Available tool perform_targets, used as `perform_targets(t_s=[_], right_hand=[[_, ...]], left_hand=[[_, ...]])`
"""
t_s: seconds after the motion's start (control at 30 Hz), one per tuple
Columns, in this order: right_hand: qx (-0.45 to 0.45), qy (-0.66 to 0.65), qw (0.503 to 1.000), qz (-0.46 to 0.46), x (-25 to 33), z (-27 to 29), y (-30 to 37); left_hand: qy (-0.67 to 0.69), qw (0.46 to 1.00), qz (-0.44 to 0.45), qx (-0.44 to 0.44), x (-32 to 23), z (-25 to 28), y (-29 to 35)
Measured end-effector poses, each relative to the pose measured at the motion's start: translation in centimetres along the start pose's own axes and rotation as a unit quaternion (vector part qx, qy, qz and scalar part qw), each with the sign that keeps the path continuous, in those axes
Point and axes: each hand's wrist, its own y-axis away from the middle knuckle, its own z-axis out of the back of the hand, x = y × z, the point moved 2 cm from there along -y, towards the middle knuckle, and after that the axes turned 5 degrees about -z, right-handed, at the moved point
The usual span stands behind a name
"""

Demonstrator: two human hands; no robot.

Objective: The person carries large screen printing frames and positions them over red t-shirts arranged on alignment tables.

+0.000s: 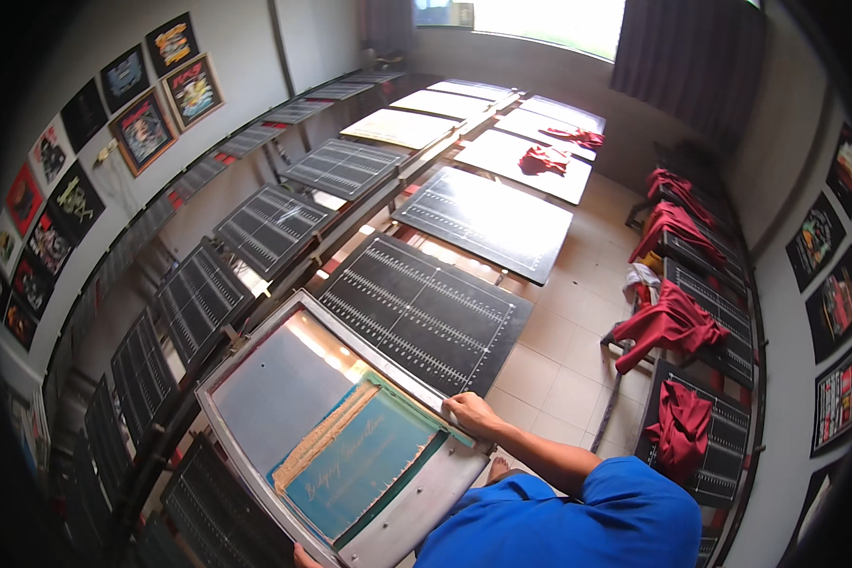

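A large screen printing frame [402, 525] with metal edges lies tilted before me, above the near printing boards. Its mesh [289, 374] is pale grey, with a teal stencil panel [355, 464] bordered by ragged tan tape and a green strip. My right hand [471, 415] is closed round the frame's right edge. At the lower edge of the picture, my left hand [305, 557] shows only in part, against the frame's near left side; most of its fingers are hidden. Just beyond the frame lies a black printing board [421, 308] with white ruled scales.
Rows of black boards [270, 227] stand on rails to the left and ahead. Red cloths lie on far boards [543, 160] and along the right rack [672, 322]. Tiled floor [540, 355] runs between the rows. Printed pictures [142, 131] hang on the walls.
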Motion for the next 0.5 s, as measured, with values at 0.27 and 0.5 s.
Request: perform_targets(t_s=[0.27, 0.5], right_hand=[[-0.130, -0.134, 0.982, 0.005, -5.2, 12.6, 0.3], [-0.292, -0.224, 0.930, -0.014, -13.2, 28.9, -2.3]], left_hand=[[-0.094, 0.977, -0.026, 0.187, -10.0, -15.3, 2.8], [-0.150, 0.917, -0.127, 0.347, -13.4, -41.2, 7.0]])
